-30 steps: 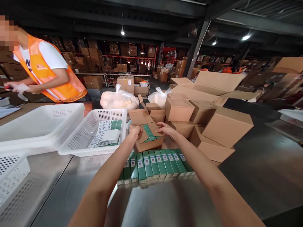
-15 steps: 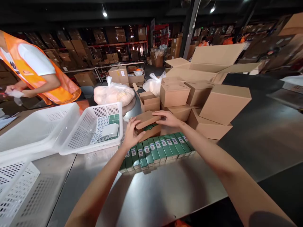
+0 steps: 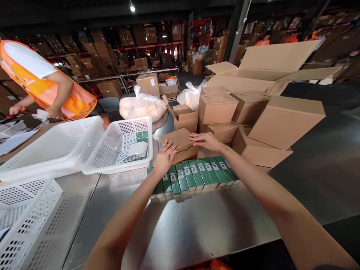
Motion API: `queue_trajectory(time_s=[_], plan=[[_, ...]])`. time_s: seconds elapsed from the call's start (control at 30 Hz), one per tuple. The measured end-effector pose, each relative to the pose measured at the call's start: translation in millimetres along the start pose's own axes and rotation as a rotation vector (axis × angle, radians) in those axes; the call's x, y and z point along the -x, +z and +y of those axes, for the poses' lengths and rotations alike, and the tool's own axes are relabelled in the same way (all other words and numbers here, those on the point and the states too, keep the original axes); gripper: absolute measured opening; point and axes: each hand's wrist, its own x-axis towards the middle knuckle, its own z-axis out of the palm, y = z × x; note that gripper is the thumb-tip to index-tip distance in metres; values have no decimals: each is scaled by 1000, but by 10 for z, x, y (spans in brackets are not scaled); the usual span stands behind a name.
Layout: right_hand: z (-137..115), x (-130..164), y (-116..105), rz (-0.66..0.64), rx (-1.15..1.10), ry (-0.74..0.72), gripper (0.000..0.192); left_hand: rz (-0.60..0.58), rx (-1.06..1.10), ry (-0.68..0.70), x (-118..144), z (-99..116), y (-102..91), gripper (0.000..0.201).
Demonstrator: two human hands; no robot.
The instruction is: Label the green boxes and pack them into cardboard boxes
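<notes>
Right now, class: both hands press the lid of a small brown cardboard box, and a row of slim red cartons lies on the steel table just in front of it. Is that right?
Not quite. The head view shows the slim cartons are green, not red. Both the left hand and the right hand do rest on the small brown cardboard box.

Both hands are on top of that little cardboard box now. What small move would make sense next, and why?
Probably press the lid down flat and tuck it shut. Both the left hand and the right hand rest on the lid of the small cardboard box, which sits tilted rather than level. The row of green packs lies just in front of it.
</notes>
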Motion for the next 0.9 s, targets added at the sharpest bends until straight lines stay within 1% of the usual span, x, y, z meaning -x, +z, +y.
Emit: queue_trajectory(time_s=[0.13, 0.23, 0.3, 0.43, 0.53, 0.7, 0.9], plan=[[-34, 75, 2, 16, -3, 8, 42, -7, -6, -4, -4, 20, -1, 37], [3, 110, 19, 100, -14, 49, 46, 13, -3, -32, -5, 49, 18, 39], [45, 108, 33, 153, -25, 70, 43, 24, -3, -46, 0, 64, 35, 39], [76, 66, 38, 200, -26, 66, 36, 19, 0, -47, -6, 64, 59, 38], [49, 30, 26, 211, -8, 48, 31, 28, 1, -58, -23, 53, 79, 38], [35, 16, 38, 216, 35, 30, 29, 51, 2, -81, -15, 64, 104, 37], [25, 41, 17, 200, 93, -19, 27, 17, -20, -74, -14, 100, 71, 35]])
